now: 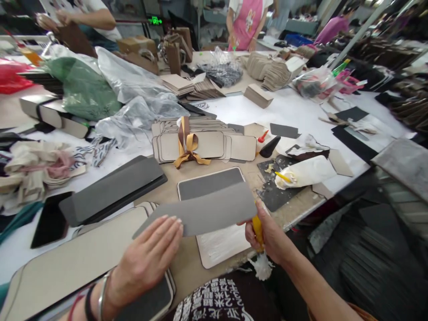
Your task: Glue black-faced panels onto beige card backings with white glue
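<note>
A thin grey panel (207, 207) with rounded corners is held tilted between my hands. My left hand (143, 258) grips its left end, fingers together on top and the thumb hidden. At the right end, my right hand (262, 232) pinches the corner. The same hand is wrapped round a yellow-handled tool (257, 229) whose lower end is clotted with white glue. Beneath the held panel lies a beige-edged board with a grey panel (210, 183) on its far half. Its near half (224, 245) is coated in wet-looking white.
Grey panels (117, 189) and large beige boards (73, 254) lie at left. Beyond is a beige stack tied with a ribbon (187, 147). At right, a yellow stick (283, 177) rests in glue on a white piece (309, 171), near a black cone (270, 147). Co-workers stand across the table.
</note>
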Tool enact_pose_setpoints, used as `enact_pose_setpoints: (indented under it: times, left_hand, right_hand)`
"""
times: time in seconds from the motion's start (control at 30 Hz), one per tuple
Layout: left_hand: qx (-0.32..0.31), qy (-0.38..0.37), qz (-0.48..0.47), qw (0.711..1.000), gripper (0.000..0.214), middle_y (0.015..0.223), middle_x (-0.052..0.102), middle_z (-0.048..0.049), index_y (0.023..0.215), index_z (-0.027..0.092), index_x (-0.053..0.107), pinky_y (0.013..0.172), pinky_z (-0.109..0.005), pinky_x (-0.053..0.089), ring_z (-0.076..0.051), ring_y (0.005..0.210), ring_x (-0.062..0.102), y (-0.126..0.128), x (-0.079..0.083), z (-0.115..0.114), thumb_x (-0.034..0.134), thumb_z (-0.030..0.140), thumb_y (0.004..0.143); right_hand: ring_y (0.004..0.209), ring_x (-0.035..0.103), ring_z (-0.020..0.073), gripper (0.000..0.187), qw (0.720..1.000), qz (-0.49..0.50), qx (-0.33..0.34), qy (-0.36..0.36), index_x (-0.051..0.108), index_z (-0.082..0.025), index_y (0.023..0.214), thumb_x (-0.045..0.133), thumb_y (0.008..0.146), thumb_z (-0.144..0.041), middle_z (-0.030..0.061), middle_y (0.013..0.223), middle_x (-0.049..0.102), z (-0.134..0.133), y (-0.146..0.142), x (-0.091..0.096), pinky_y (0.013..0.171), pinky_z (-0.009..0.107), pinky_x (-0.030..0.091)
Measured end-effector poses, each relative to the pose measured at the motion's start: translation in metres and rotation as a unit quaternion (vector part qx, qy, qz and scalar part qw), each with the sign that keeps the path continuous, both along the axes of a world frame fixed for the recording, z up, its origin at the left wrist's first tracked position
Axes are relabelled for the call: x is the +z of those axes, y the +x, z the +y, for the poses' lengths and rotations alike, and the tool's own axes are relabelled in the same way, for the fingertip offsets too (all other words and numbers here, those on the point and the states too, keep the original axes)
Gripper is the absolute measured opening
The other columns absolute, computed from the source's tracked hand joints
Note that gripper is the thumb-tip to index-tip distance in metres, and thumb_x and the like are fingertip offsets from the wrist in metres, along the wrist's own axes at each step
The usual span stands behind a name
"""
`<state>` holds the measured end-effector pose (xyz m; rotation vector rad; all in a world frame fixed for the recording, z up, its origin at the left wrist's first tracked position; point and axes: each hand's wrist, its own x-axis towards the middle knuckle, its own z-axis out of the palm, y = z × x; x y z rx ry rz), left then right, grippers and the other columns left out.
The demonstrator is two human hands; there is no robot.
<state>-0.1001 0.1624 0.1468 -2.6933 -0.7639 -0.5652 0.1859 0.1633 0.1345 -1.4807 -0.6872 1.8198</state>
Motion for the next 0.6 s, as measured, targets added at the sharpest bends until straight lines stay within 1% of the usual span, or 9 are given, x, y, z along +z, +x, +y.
enact_pose_setpoints:
  times: [0.07, 0.13, 0.23, 0.3, 0.4, 0.47, 0.5, 0.57, 0.6]
  left_hand:
    - [-0.021, -0.032, -0.013, 0.999, 0.033, 0.102, 0.069, -0.0106, 0.111, 0.012, 0.057, 0.089, -0.04, 0.053, -0.023, 0.102, 0.062, 0.019, -0.002, -0.011, 0.035, 0.009, 0.087]
    - [-0.03, -0.073, -0.027, 0.997, 0.034, 0.103, 0.068, -0.0128, 0.115, 0.01, 0.055, 0.091, -0.041, 0.051, -0.024, 0.104, 0.06, 0.03, -0.007, -0.02, 0.035, 0.008, 0.087]
    - [-0.03, -0.111, -0.029, 0.993, 0.037, 0.106, 0.067, -0.0131, 0.121, 0.011, 0.051, 0.096, -0.042, 0.046, -0.024, 0.109, 0.057, 0.039, -0.016, -0.032, 0.036, 0.007, 0.086]
    - [-0.034, -0.112, -0.019, 0.993, 0.036, 0.106, 0.067, -0.014, 0.118, 0.009, 0.052, 0.097, -0.041, 0.046, -0.025, 0.109, 0.057, 0.044, -0.02, -0.039, 0.037, 0.007, 0.086]
    - [-0.042, -0.107, -0.006, 0.993, 0.032, 0.103, 0.067, -0.0154, 0.11, 0.006, 0.057, 0.094, -0.041, 0.049, -0.026, 0.103, 0.061, 0.053, -0.022, -0.047, 0.038, 0.007, 0.085]
    - [-0.041, -0.131, -0.019, 0.99, 0.031, 0.101, 0.069, -0.012, 0.109, 0.01, 0.058, 0.096, -0.041, 0.047, -0.024, 0.102, 0.061, 0.056, -0.02, -0.052, 0.04, 0.008, 0.084]
    - [-0.033, -0.155, -0.034, 0.987, 0.031, 0.103, 0.068, -0.0106, 0.112, 0.013, 0.057, 0.098, -0.041, 0.046, -0.023, 0.105, 0.06, 0.055, -0.018, -0.054, 0.043, 0.011, 0.085]
    - [0.017, -0.202, -0.087, 0.975, 0.039, 0.114, 0.063, -0.0117, 0.121, 0.016, 0.051, 0.101, -0.047, 0.04, -0.026, 0.115, 0.052, 0.05, -0.019, -0.06, 0.051, 0.028, 0.084]
    - [0.07, -0.223, -0.123, 0.964, 0.05, 0.123, 0.057, -0.0138, 0.127, 0.016, 0.047, 0.102, -0.051, 0.038, -0.03, 0.121, 0.047, 0.046, -0.022, -0.063, 0.054, 0.037, 0.082]
  right_hand:
    - [0.034, 0.031, 0.0044, 0.053, 1.0, 0.006, 0.006, -0.023, 0.053, -0.016, 0.062, 0.059, 0.063, -0.069, -0.0071, 0.038, 0.04, 0.0, 0.001, 0.006, 0.033, 0.015, 0.021]
    - [0.035, 0.032, 0.0041, 0.049, 0.998, 0.028, -0.005, -0.047, 0.049, -0.018, 0.061, 0.065, 0.062, -0.064, -0.0073, 0.04, 0.041, -0.002, 0.006, 0.012, 0.033, 0.013, 0.022]
    - [0.036, 0.034, 0.0046, 0.05, 0.994, 0.086, -0.041, -0.062, 0.051, -0.019, 0.066, 0.056, 0.068, -0.069, -0.0066, 0.045, 0.044, -0.005, 0.018, 0.019, 0.032, 0.013, 0.023]
    - [0.036, 0.036, 0.0052, 0.052, 0.994, 0.085, -0.048, -0.053, 0.055, -0.019, 0.071, 0.053, 0.069, -0.07, -0.0062, 0.047, 0.045, -0.006, 0.026, 0.02, 0.031, 0.013, 0.023]
    - [0.04, 0.044, 0.0086, 0.044, 0.999, 0.005, -0.001, -0.042, 0.059, -0.017, 0.07, 0.067, 0.064, -0.06, -0.004, 0.049, 0.05, -0.007, 0.033, 0.019, 0.033, 0.017, 0.032]
    - [0.048, 0.05, 0.0118, 0.039, 0.996, -0.083, 0.04, -0.004, 0.061, -0.016, 0.069, 0.073, 0.06, -0.052, -0.0007, 0.055, 0.056, -0.011, 0.036, 0.019, 0.04, 0.02, 0.041]
    - [0.051, 0.052, 0.0126, 0.037, 0.99, -0.126, 0.06, 0.028, 0.061, -0.015, 0.067, 0.073, 0.061, -0.05, 0.0004, 0.058, 0.059, -0.014, 0.039, 0.021, 0.044, 0.021, 0.043]
    - [0.053, 0.052, 0.0126, 0.034, 0.97, -0.196, 0.096, 0.107, 0.062, -0.016, 0.064, 0.069, 0.066, -0.049, 0.0005, 0.059, 0.059, -0.024, 0.046, 0.028, 0.046, 0.021, 0.045]
    - [0.052, 0.051, 0.0126, 0.032, 0.958, -0.227, 0.099, 0.148, 0.063, -0.016, 0.063, 0.069, 0.067, -0.048, 0.0, 0.058, 0.058, -0.029, 0.05, 0.032, 0.047, 0.021, 0.046]
